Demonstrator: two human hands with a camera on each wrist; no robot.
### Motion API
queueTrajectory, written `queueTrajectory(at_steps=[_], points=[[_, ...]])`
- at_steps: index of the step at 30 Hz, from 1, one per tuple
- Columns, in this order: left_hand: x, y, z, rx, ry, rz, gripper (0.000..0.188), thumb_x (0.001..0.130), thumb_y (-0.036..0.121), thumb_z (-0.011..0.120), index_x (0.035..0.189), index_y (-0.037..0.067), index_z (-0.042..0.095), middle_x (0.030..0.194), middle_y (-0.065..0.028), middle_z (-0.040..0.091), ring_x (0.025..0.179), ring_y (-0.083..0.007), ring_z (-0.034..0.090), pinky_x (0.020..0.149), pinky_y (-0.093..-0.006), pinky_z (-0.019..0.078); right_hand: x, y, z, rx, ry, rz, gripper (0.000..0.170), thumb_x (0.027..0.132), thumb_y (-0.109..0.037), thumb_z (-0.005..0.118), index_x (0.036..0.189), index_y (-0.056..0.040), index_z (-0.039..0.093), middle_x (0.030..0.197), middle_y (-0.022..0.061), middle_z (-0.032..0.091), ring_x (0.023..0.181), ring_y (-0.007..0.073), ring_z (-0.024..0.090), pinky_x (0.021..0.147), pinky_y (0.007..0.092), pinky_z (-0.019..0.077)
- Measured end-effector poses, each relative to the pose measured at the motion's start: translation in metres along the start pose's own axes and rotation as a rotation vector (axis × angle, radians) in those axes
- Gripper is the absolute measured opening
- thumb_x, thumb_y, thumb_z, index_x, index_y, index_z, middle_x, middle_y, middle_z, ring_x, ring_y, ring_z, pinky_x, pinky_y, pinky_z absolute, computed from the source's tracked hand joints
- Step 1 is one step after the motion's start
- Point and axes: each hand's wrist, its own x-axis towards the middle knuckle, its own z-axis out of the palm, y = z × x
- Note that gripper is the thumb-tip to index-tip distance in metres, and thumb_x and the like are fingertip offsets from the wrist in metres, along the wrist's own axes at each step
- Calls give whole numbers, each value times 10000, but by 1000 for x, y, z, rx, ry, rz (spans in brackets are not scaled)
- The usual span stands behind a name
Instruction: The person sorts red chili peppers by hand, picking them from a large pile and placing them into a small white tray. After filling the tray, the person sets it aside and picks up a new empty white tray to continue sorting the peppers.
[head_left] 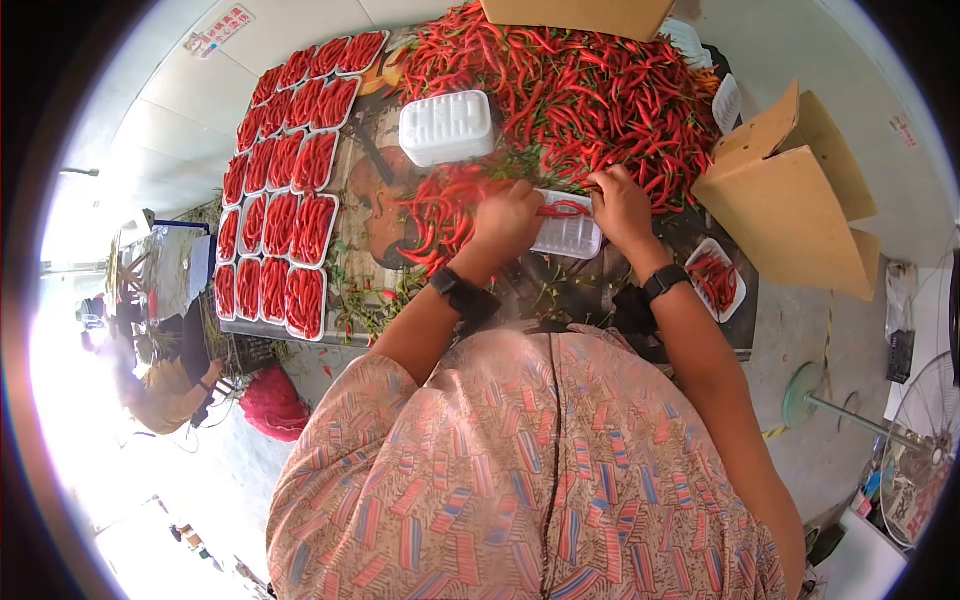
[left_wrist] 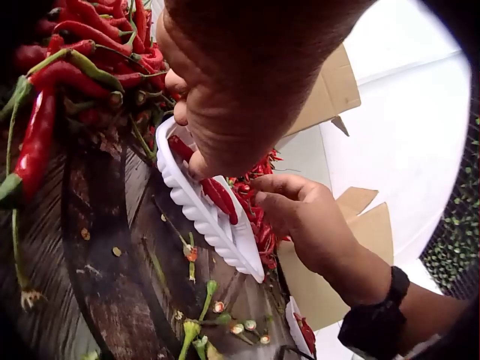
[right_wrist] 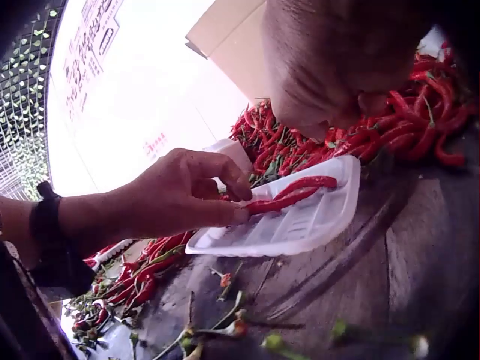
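A white ribbed plastic tray point(head_left: 572, 240) lies on the dark tabletop in front of the person, with red chili peppers point(right_wrist: 300, 191) along one side. My left hand point(head_left: 507, 222), blurred in the head view, reaches over the tray's left end; in the right wrist view its thumb and fingers pinch the end of a chili there. My right hand point(head_left: 626, 208) is at the tray's far right corner beside the big chili pile point(head_left: 620, 110). Its fingers are bent in the left wrist view; I cannot tell whether they hold a chili.
Filled chili trays point(head_left: 285, 220) stand in rows at the left. A stack of white trays point(head_left: 446, 128) sits behind a smaller chili heap point(head_left: 440, 215). A partly filled tray point(head_left: 738, 300) and an open cardboard box point(head_left: 790, 190) are at the right. Loose stems point(left_wrist: 191, 330) litter the tabletop.
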Motion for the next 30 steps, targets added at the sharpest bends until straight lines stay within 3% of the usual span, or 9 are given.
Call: queueTrajectory(at_steps=[3,10,15,25,28,30], points=[[0,-1,0,-5,-7,6,122,722,155,629,822,95,593,873,-71,547,800,-277,608,623,-408,505,9,0,-1,-115,-101,-62,182,777,-50,609,950,-89,651,947,108,557,752,314,608,653,433,498],[-2,-11,8,13,-21,74,143,724,154,626,853,95,608,917,-75,569,826,-275,614,633,-404,511,20,3,6,-174,-101,-197,159,789,-53,558,906,-88,661,895,120,535,721,321,606,637,443,500],[-3,-6,5,-10,-24,18,139,722,149,624,852,99,613,939,-79,576,840,-272,618,639,-400,515,25,9,10,-254,-129,-287,80,795,-45,534,855,-55,586,848,120,513,717,320,603,624,440,500],[-4,-5,8,1,41,52,126,714,138,623,828,92,602,889,-76,566,756,-276,619,608,-397,514,27,20,11,-260,-16,-323,41,797,-33,528,834,-35,511,841,120,514,755,320,589,621,425,503],[-3,-5,6,-15,100,99,130,751,140,571,868,146,626,828,-69,551,713,-266,616,546,-392,515,26,20,9,-301,-18,-297,64,796,-36,530,855,-37,504,831,123,531,756,322,593,627,427,504],[-3,-2,3,-25,75,79,107,741,134,595,846,119,609,846,-76,553,731,-277,615,573,-399,512,27,20,9,-299,-61,-215,81,795,-37,535,865,-37,494,824,134,554,759,324,599,620,428,504]])
